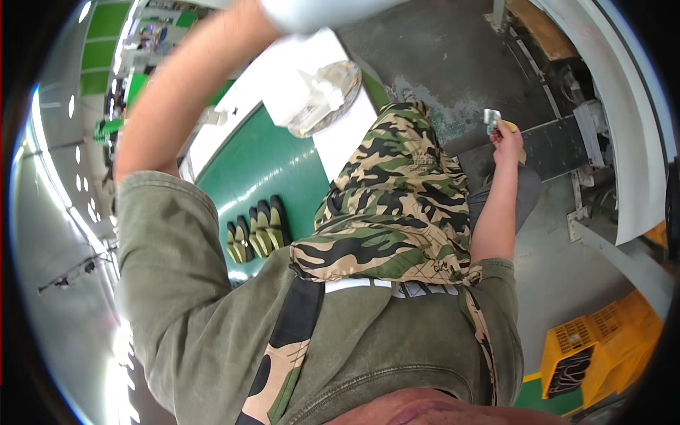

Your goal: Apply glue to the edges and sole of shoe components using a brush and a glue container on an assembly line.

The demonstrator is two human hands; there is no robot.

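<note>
My left arm is raised across the upper left, blurred by motion. Where its wrist meets the top edge, a pale whitish-blue shape covers the hand, so its fingers do not show. Out to the right, my right hand is closed, with a small silvery piece pinched at its fingertips. Something yellowish shows beside that hand; I cannot make out its kind. A camouflage apron covers my lap.
On my left is a green-topped table with olive-and-black shoe-like pieces in a row. A round tray with crumpled clear plastic sits on its white part. Yellow crates stand at the lower right, and a machine frame stands at the far right.
</note>
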